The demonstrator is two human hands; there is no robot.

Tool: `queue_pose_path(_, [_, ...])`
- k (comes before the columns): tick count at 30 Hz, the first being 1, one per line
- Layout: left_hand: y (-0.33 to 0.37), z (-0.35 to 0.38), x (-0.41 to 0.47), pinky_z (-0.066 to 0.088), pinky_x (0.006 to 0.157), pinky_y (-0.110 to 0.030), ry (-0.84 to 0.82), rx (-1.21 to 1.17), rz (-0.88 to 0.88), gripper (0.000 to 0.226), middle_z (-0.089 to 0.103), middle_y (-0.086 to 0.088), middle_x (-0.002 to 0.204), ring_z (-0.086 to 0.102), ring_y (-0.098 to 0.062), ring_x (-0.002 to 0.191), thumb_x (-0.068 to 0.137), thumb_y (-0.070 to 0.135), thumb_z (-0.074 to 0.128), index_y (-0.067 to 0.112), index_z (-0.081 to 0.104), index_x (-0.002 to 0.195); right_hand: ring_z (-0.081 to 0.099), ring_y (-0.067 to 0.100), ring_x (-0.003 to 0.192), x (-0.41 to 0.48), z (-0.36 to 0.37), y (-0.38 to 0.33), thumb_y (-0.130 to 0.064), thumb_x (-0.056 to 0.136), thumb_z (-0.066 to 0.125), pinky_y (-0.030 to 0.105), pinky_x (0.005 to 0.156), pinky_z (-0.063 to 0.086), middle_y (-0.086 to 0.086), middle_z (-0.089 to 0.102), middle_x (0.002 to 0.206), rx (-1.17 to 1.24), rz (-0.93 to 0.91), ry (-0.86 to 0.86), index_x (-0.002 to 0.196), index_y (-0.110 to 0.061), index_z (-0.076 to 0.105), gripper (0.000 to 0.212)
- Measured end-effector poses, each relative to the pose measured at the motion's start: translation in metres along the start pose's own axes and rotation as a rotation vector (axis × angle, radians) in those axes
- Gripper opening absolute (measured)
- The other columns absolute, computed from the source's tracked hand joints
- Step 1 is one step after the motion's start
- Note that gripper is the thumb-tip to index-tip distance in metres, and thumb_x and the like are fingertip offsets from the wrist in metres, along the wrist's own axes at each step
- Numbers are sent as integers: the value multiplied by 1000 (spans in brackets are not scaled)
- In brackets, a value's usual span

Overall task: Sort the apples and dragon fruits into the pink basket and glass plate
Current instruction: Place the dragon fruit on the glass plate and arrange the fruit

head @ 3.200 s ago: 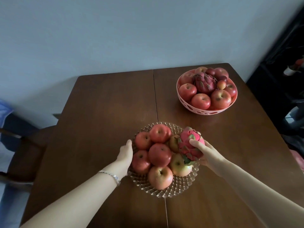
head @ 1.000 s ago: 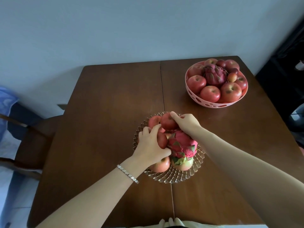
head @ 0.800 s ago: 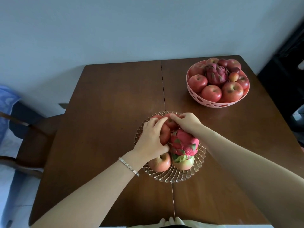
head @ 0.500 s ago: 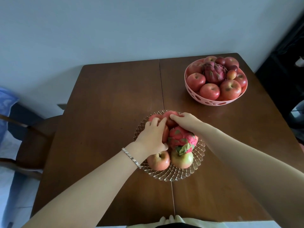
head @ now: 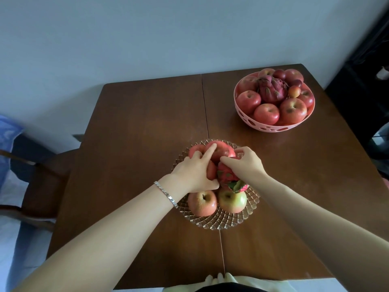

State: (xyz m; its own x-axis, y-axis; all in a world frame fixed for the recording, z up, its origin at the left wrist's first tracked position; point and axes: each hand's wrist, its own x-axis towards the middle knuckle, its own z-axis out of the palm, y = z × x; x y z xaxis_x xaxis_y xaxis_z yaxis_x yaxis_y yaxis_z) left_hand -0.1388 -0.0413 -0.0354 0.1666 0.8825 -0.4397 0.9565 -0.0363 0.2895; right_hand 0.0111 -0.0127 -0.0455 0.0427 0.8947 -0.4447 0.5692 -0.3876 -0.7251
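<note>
On the round glass plate (head: 219, 223) with the bumpy diamond edge, near the front of the brown wooden table (head: 134, 131), sits a pile of fruit. A bright pink dragon fruit with green tips (head: 230, 180) lies in the middle of the pile, on top of the apples. The right hand (head: 245, 164) is curled over its far end, with fingers pressing on it. I cannot tell if the hand is truly gripping it or just resting there. The left hand (head: 194, 172) lies spread over the red apples at the back (head: 219, 151), one finger pointing out flat across the top one. It is not closed on any apple.

Two more apples sit at the front of the plate, a red one (head: 202, 203) and a red and green one (head: 232, 201), touching each other.

Far off at the back right stands the pink plastic basket with holes (head: 271, 125). It is heaped with red apples, and a dark purple dragon fruit (head: 271, 90) lies on top.

What could go wrong? The pile is tall and the apples are round. If the dragon fruit is pulled out fast, the apples leaning on it could roll off the plate and off the table. The plate is glass, so a hard push could slide it or chip it. The basket looks very full too, so more fruit there may tumble out.

No words or stickers can be read on anything.
</note>
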Motion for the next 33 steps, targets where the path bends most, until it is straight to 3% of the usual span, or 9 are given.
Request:
queue_pose_path(7, [5, 0, 8, 43, 91, -44, -50, 91, 45, 101, 27, -12, 145, 40, -40, 121, 75, 50, 61, 43, -11, 145, 47, 28, 117, -20, 20, 11, -41, 78, 63, 47, 97, 46, 4, 43, 125, 137, -78, 329, 124, -26, 46, 52])
queue_pose_path(10, [3, -1, 7, 43, 91, -44, -68, 93, 42, 103, 26, -12, 146, 40, -39, 122, 73, 48, 62, 44, -13, 144, 38, 34, 124, -16, 22, 10, -48, 79, 58, 49, 101, 42, 13, 37, 133, 20, 43, 238, 135, -23, 35, 66])
queue_pose_path(12, [4, -2, 6, 42, 92, -45, -71, 100, 45, 104, 26, -11, 146, 39, -39, 123, 73, 46, 62, 44, -13, 144, 46, 38, 119, -8, 14, 7, -55, 72, 56, 50, 98, 44, 17, 43, 132, -47, 167, 99, 136, -22, 33, 76])
queue_pose_path(15, [6, -2, 6, 41, 92, -45, -76, 96, 46, 104, 26, -11, 146, 38, -39, 123, 74, 44, 62, 43, -15, 144, 56, 32, 110, -7, 0, 1, -51, 68, 61, 44, 92, 50, 12, 54, 125, -73, 164, -53, 134, -19, 37, 77])
queue_pose_path(17, [4, -1, 5, 41, 93, -45, -77, 84, 44, 105, 27, -10, 146, 37, -38, 124, 73, 45, 63, 43, -14, 144, 56, 31, 108, -11, -1, 5, -49, 69, 65, 43, 92, 51, 12, 51, 127, -19, 125, -35, 135, -22, 37, 76])
queue_pose_path(20, [2, 0, 3, 41, 95, -44, -66, 89, 45, 108, 27, -10, 147, 35, -36, 128, 71, 45, 65, 41, -14, 145, 48, 33, 115, -26, 13, 12, -48, 73, 67, 46, 99, 44, 11, 40, 128, 99, 62, 190, 131, -30, 36, 68])
queue_pose_path(24, [3, 2, 3, 41, 97, -45, -59, 105, 52, 109, 24, -11, 150, 31, -36, 131, 72, 46, 66, 38, -15, 145, 32, 29, 127, -36, 40, 17, -37, 77, 71, 31, 99, 35, 11, 28, 136, 225, -34, 400, 139, -28, 29, 75])
queue_pose_path(28, [2, 4, 2, 41, 95, -44, -27, 106, 64, 106, 23, -11, 149, 32, -35, 130, 74, 46, 65, 36, -12, 146, 29, 34, 128, -34, 44, 18, -39, 78, 69, 41, 102, 37, 14, 25, 138, 144, -10, 372, 140, -25, 27, 75])
queue_pose_path(33, [2, 22, -7, 45, 91, -39, 102, 59, 76, 106, 23, -8, 147, 31, -31, 129, 73, 48, 69, 32, -4, 148, 46, 37, 120, -35, 24, 22, -46, 78, 66, 45, 102, 43, 15, 29, 138, 181, 0, 189, 139, -30, 24, 75])
